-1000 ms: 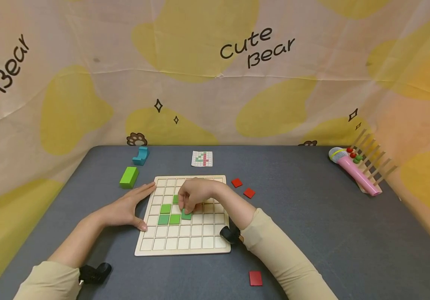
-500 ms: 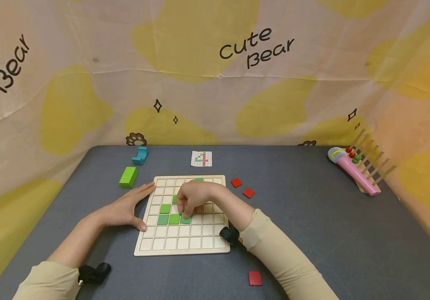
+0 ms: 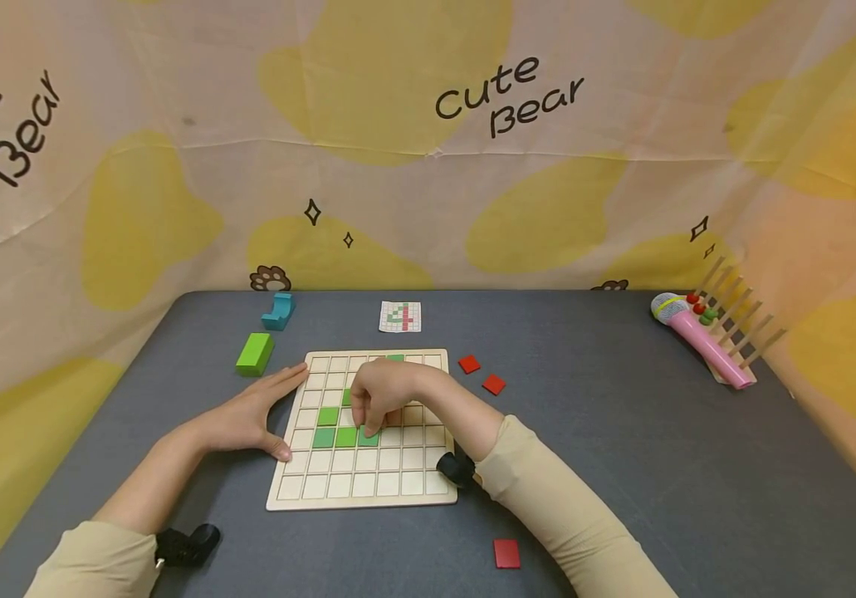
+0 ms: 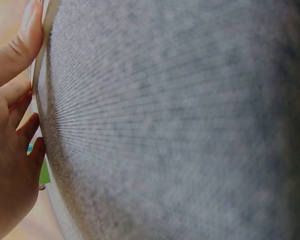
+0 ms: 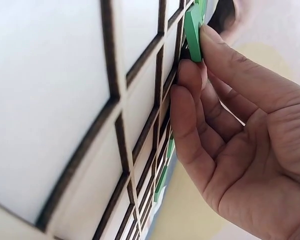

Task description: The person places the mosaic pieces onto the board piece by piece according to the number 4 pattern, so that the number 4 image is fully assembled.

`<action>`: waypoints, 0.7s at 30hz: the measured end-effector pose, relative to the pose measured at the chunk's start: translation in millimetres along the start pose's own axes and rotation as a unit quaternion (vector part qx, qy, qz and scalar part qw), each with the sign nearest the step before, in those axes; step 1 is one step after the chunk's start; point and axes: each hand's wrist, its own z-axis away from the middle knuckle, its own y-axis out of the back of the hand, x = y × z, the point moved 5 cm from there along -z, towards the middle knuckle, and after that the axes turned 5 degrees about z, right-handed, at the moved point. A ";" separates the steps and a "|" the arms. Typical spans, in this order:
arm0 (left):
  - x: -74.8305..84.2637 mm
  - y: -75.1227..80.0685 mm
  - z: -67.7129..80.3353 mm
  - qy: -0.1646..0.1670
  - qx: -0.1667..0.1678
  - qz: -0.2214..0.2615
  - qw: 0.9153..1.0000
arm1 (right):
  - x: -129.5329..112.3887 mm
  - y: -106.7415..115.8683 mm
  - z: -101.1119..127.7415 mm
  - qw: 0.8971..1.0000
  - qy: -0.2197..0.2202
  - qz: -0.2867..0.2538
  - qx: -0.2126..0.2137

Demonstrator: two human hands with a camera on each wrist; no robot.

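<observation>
1 green tile (image 3: 369,437) is pinched in the grip of the right hand (image 3: 386,397), thumb and fingertips (image 5: 191,80) curled on its edges, at a cell of the grid board (image 3: 338,485) just right of 2 seated green tiles (image 3: 334,437). The tile is best squared to the cell walls and pressed flat before release. The left hand (image 3: 248,415) lies flat, fingers straight, against the board's left edge, where firm bracing is advised. From the board outward, red tiles (image 3: 481,374) lie right of it. Whether the tile is fully seated is hidden by the fingers; the left wrist view is blurred bench (image 4: 190,125).
</observation>
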 end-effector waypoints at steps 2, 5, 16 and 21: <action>-0.1 0.1 0.2 0.000 0.000 0.001 1.000 | 0.1 -0.1 -0.5 1.000 0.000 0.001 0.002; -0.1 0.2 0.4 0.000 0.001 0.001 1.000 | 0.4 -0.7 -1.1 1.000 -0.002 0.001 0.005; 1.6 1.1 1.2 -0.004 0.002 0.000 1.000 | -2.7 6.9 1.0 0.999 0.026 0.021 0.018; 2.2 0.8 1.0 -0.003 0.001 -0.002 1.000 | 5.8 24.6 11.7 0.998 0.035 0.022 0.043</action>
